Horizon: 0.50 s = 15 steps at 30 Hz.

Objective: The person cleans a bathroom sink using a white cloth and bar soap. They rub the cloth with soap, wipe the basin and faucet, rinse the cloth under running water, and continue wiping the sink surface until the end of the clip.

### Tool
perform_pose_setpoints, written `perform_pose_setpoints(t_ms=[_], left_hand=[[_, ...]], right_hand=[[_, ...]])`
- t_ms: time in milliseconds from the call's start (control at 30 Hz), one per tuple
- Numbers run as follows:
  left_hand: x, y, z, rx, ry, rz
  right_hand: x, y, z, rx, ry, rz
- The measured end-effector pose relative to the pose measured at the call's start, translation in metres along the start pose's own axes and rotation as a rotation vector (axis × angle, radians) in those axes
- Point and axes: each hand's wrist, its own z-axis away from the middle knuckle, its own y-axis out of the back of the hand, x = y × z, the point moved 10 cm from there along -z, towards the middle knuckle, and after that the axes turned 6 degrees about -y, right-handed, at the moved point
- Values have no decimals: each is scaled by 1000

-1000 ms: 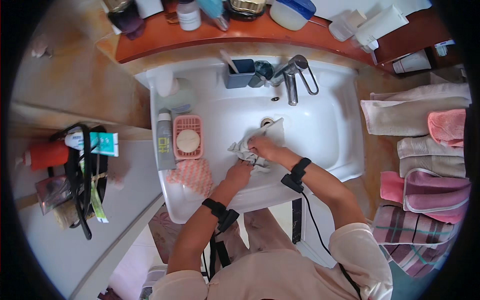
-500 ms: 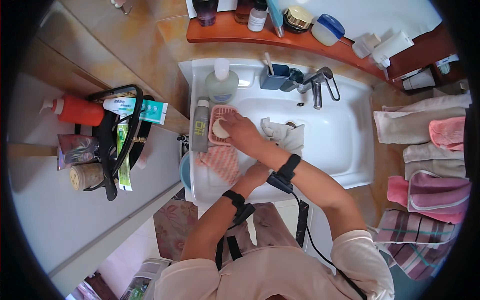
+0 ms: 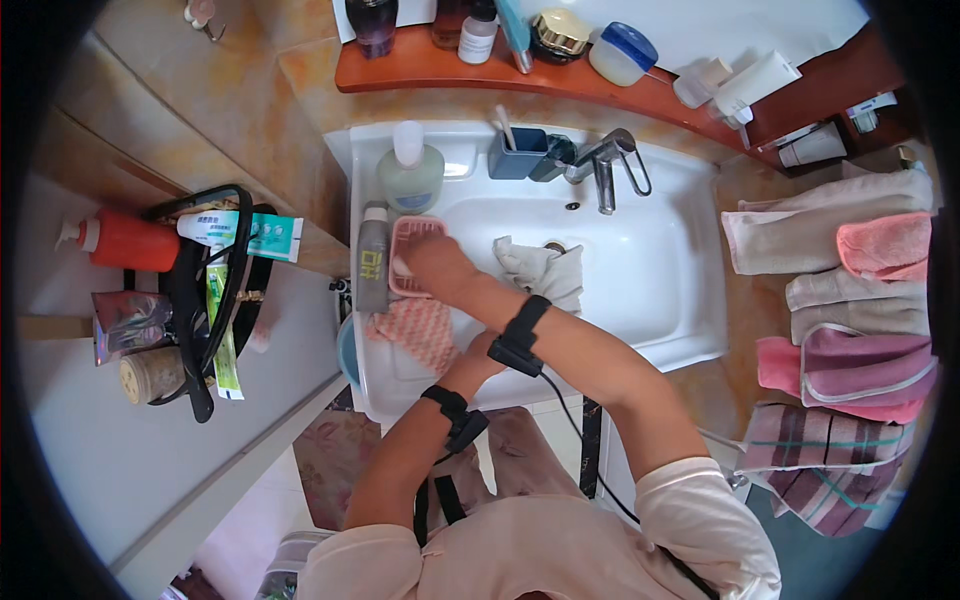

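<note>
My right hand (image 3: pixel 438 264) is over the pink slotted soap dish (image 3: pixel 418 229) at the left of the white sink (image 3: pixel 660 270). Its fingers curl around a pale bar of soap (image 3: pixel 401 267), of which only a sliver shows beside them. Below it, my left hand (image 3: pixel 480 358) is held low near the sink's front edge, partly behind my right wrist, with its fingers hidden. A pink-and-white checked cloth (image 3: pixel 416 330) lies just left of that hand. Inside the basin, a wet whitish cloth (image 3: pixel 540 272) lies crumpled by the drain.
A grey bottle (image 3: pixel 373 258) and a clear pump bottle (image 3: pixel 411 178) stand left of the basin. The blue cup (image 3: pixel 517 155) and faucet (image 3: pixel 606 170) are at the back. Towels (image 3: pixel 830 225) hang at right; a black rack (image 3: pixel 200 330) is at left.
My right hand has closed further over the soap, covering most of it. The whole view has shifted slightly, so the sink appears further left. My left hand remains low by the front edge.
</note>
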Motion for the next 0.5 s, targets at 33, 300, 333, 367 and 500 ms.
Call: perform_pose_setpoints(t_ms=[33, 300, 333, 367, 500], left_hand=[[-2, 1, 2, 27, 20, 12], [-3, -1, -6, -25, 80, -473], [-6, 2, -9, -55, 127, -431], [-7, 8, -13, -65, 166, -393], [25, 74, -39, 382, 143, -589]], right_hand=[[10, 14, 4, 104, -71, -205], [136, -21, 107, -28, -808, -1455], [151, -27, 120, -15, -859, -1469], [167, -36, 131, 1, -908, -1482], [235, -80, 174, 145, -1125, -1621]])
